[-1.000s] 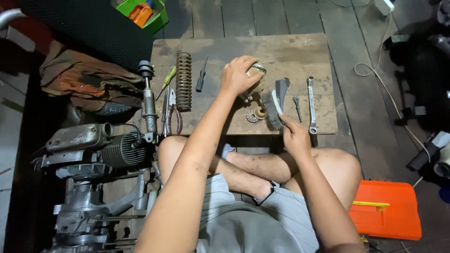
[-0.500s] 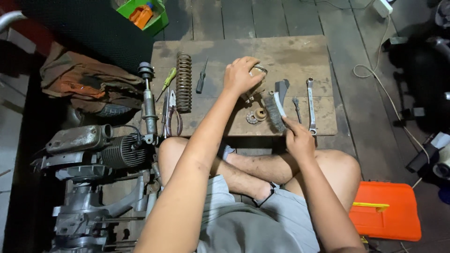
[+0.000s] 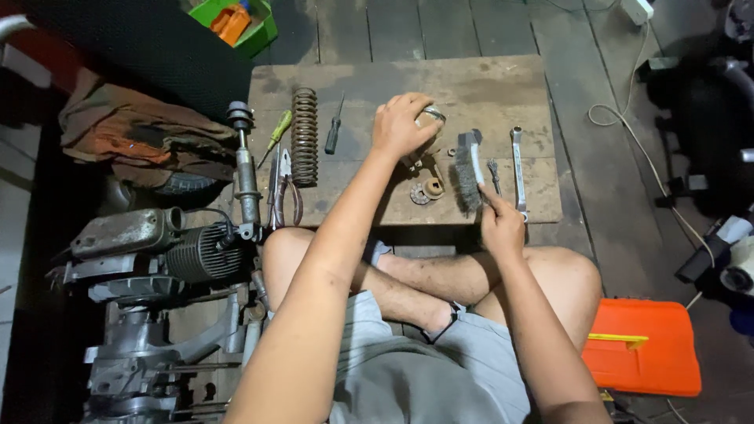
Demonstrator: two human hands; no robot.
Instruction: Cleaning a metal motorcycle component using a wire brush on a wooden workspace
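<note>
My left hand (image 3: 400,124) is closed over a small metal part (image 3: 429,118) on the wooden board (image 3: 487,86), hiding most of it. My right hand (image 3: 501,224) grips the handle end of a wire brush (image 3: 469,174), whose bristles lie on the board just right of the metal part. Two small round pieces (image 3: 429,191) sit between my hands. A combination wrench (image 3: 517,169) and a small bit (image 3: 494,174) lie just right of the brush.
A rusty coil spring (image 3: 304,135), two screwdrivers (image 3: 333,132), pliers (image 3: 287,188) and a shock absorber (image 3: 246,169) lie at the board's left. An engine (image 3: 157,259) stands at left, an orange case (image 3: 648,349) at right, a white cable (image 3: 628,118) beyond.
My right hand has swung the wire brush upright and slightly right, so it now lies straight on the board. My left hand has stayed on the metal part.
</note>
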